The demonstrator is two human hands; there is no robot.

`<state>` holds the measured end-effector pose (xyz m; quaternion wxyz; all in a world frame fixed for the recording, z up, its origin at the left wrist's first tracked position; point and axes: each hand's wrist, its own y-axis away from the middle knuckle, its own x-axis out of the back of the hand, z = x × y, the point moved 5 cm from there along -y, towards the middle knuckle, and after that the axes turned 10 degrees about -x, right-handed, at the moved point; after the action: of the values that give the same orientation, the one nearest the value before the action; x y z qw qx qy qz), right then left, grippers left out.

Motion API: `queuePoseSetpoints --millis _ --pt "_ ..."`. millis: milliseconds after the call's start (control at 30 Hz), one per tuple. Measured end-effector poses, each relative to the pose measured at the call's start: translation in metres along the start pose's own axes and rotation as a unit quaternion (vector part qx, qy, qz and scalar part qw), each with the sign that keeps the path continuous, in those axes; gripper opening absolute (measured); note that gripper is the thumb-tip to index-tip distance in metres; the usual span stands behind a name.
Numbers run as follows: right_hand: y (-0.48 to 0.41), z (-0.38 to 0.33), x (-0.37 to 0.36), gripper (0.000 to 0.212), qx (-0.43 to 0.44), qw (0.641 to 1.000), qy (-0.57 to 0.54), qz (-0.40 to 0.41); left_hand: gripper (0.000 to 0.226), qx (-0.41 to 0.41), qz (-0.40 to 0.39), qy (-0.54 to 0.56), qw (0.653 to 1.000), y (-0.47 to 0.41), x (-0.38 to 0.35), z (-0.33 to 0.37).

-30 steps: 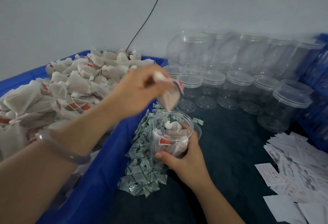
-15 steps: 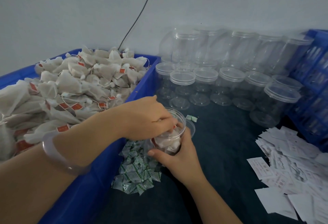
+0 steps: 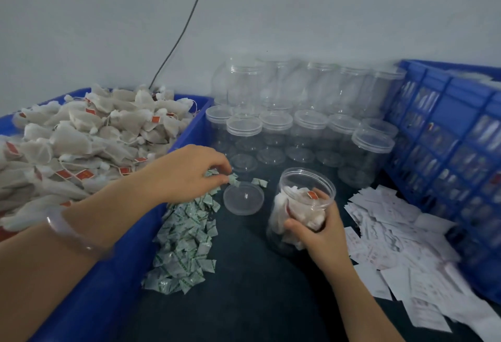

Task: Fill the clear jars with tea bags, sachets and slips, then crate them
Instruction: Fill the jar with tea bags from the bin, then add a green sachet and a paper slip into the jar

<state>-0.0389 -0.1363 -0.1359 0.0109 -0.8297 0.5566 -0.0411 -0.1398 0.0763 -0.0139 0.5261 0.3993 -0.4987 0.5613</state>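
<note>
An open clear jar (image 3: 303, 192) holding several tea bags stands tilted on the dark table, and my right hand (image 3: 320, 233) grips its side. My left hand (image 3: 189, 173) pinches a green-and-white sachet (image 3: 233, 180) at the top of the sachet pile (image 3: 184, 244). The jar's clear lid (image 3: 243, 198) lies flat between the two hands. A heap of tea bags (image 3: 81, 146) with red tags fills the blue bin (image 3: 113, 274) on the left. White paper slips (image 3: 393, 246) are spread out on the right.
Rows of lidded and open empty clear jars (image 3: 298, 124) stand at the back against the wall. A blue slatted crate (image 3: 455, 157) stands at the right with filled jars showing through its slats. A black cable (image 3: 184, 24) runs down the wall.
My left hand left the jar's mouth and moved to the sachet pile, taking a sachet. My right hand shifted the jar to the right and tilted it, uncovering the lid.
</note>
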Motion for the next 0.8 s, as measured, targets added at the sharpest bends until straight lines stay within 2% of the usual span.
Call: queuePoseSetpoints --millis 100,200,300,400,533,600,633,700,767,800 --pt "0.004 0.004 -0.004 0.085 -0.003 0.999 0.03 -0.036 0.027 0.04 -0.058 -0.051 0.996 -0.017 -0.003 0.016" --pt "0.005 0.005 -0.008 0.085 -0.011 0.999 0.024 -0.047 0.018 0.086 -0.143 -0.122 0.978 -0.037 -0.017 0.026" --pt "0.006 0.005 -0.005 0.085 -0.01 0.998 0.03 -0.046 0.02 0.137 -0.205 -0.154 0.957 -0.042 -0.042 0.012" --pt "0.005 0.005 -0.004 0.085 -0.011 0.998 0.032 -0.056 0.031 0.196 -0.214 -0.159 0.944 -0.036 -0.065 -0.011" --pt "0.004 0.004 -0.005 0.087 -0.019 0.997 0.028 -0.062 0.031 0.236 -0.15 -0.237 0.93 -0.03 -0.072 -0.018" --pt "0.004 0.004 -0.005 0.088 -0.021 0.997 0.029 -0.063 0.029 0.256 -0.112 -0.228 0.933 -0.029 -0.065 -0.019" --pt "0.004 0.004 -0.005 0.088 -0.02 0.997 0.03 -0.063 0.026 0.272 -0.067 -0.192 0.941 -0.029 -0.056 -0.019" --pt "0.004 0.005 -0.005 0.088 -0.02 0.997 0.032 -0.066 0.018 0.272 0.079 -0.028 0.959 -0.033 -0.036 -0.012" --pt "0.004 0.004 -0.006 0.087 -0.02 0.997 0.035 -0.07 0.019 0.179 0.216 0.193 0.94 -0.04 -0.015 0.018" --pt "0.005 0.003 -0.006 0.086 -0.021 0.997 0.034 -0.072 0.024 0.114 0.252 0.257 0.926 -0.043 -0.006 0.04"
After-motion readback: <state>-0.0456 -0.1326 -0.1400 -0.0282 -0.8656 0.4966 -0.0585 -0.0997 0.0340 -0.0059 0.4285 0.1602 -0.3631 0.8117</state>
